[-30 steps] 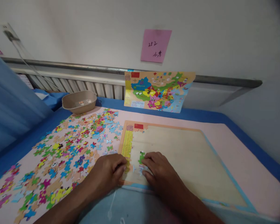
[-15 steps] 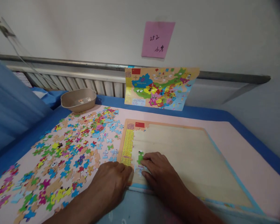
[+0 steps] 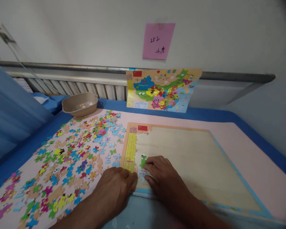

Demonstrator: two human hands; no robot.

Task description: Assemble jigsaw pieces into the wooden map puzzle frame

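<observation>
A wooden puzzle board (image 3: 181,159) lies before me, a yellow strip and red flag pieces fitted along its left side. My left hand (image 3: 119,181) rests on the board's lower left corner, fingers bent and close together; whatever lies under the fingertips is hidden. My right hand (image 3: 162,173) is on the board to its right, index finger and thumb bent against joined puzzle pieces. These are a green puzzle piece (image 3: 143,162) with a black-and-white top and a pale blue puzzle piece (image 3: 142,175) with print, just below it. The two hands are a small gap apart.
Loose puzzle pieces (image 3: 71,156) are spread over the pink sheet on the left. A beige basin (image 3: 79,106) with a few pieces stands behind them. A printed map (image 3: 163,90) leans against the wall rail, under a pink note (image 3: 158,41). A blue curtain (image 3: 11,108) hangs at left.
My left hand has shifted slightly to the right along the board's corner. The right hand stays at the green and pale blue pieces. The view has moved slightly.
</observation>
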